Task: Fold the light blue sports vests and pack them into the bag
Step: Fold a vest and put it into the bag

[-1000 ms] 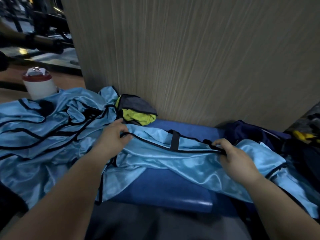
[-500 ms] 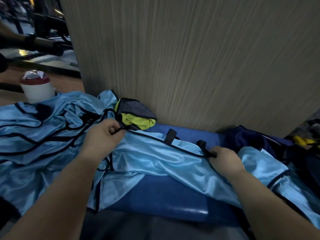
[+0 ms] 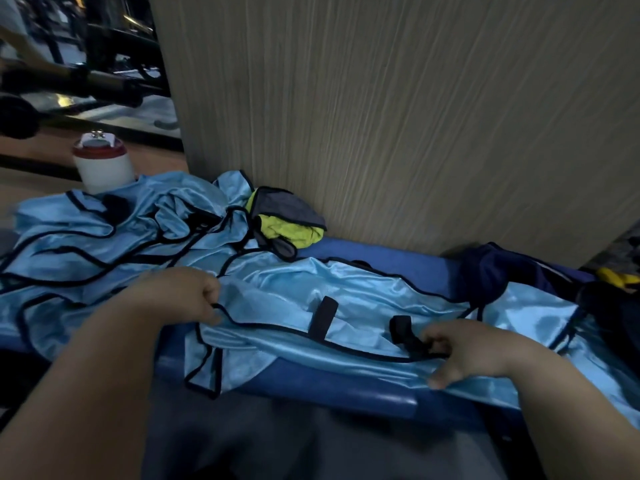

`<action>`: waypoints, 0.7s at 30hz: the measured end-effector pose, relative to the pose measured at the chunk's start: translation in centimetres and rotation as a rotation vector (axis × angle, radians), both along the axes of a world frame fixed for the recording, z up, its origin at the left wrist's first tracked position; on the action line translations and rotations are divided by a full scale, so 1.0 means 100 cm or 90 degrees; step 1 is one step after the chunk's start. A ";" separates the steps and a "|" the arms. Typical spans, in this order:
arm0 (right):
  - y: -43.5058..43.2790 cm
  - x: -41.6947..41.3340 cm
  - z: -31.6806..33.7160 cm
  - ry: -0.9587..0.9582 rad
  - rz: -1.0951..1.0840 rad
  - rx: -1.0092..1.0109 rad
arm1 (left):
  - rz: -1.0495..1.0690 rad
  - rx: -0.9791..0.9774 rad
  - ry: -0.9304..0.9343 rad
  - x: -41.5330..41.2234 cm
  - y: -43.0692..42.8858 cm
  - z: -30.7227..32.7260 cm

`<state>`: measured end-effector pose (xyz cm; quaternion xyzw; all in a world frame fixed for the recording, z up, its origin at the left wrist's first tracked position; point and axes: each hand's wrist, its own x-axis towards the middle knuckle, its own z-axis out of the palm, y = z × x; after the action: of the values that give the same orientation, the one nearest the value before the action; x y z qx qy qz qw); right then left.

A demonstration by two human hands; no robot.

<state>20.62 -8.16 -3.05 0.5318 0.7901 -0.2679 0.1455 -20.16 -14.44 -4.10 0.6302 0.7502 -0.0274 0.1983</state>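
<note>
Views: one, head.
Position: worn on the person's head, above a blue bench (image 3: 346,389).
Facing: forward and down; wide-angle, lines bowed at the edges.
Range: close. Both forearms enter from the lower corners; left hand (image 3: 173,296) is centre-left and right hand (image 3: 467,351) centre-right, on a light blue vest (image 3: 294,289).
Upper frame: grey wall panel (image 3: 381,116), close behind.

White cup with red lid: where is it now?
Head view, upper left: the cup stands behind the heap of light blue vests, left of the wooden panel.
</note>
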 end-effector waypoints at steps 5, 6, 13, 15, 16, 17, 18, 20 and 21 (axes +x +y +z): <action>-0.010 -0.006 0.002 0.194 -0.066 -0.037 | -0.040 0.116 -0.102 0.007 -0.003 0.014; -0.011 -0.006 0.001 0.261 -0.086 -0.041 | -0.057 0.130 -0.147 0.008 -0.004 0.015; -0.007 0.007 -0.004 0.653 -0.197 -0.025 | 0.094 0.272 -0.503 0.008 0.014 -0.001; 0.000 0.005 -0.010 0.646 -0.264 0.049 | 0.121 0.302 -0.335 0.012 0.025 -0.015; 0.004 0.004 -0.014 0.567 -0.283 0.111 | 0.124 0.297 -0.260 0.014 0.028 -0.022; 0.009 0.002 -0.018 0.435 -0.292 0.173 | 0.128 0.278 -0.206 0.016 0.031 -0.029; 0.012 0.000 -0.023 0.306 -0.279 0.223 | 0.131 0.245 -0.157 0.018 0.032 -0.034; 0.013 -0.006 -0.029 0.139 -0.198 0.292 | 0.127 0.196 -0.064 0.025 0.032 -0.036; 0.012 -0.010 -0.030 0.080 -0.153 0.331 | 0.114 0.204 -0.016 0.030 0.033 -0.035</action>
<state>19.59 -7.00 -6.00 0.6233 0.7711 -0.1041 -0.0780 -17.15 -11.11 -7.62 0.5849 0.7954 0.1182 0.1060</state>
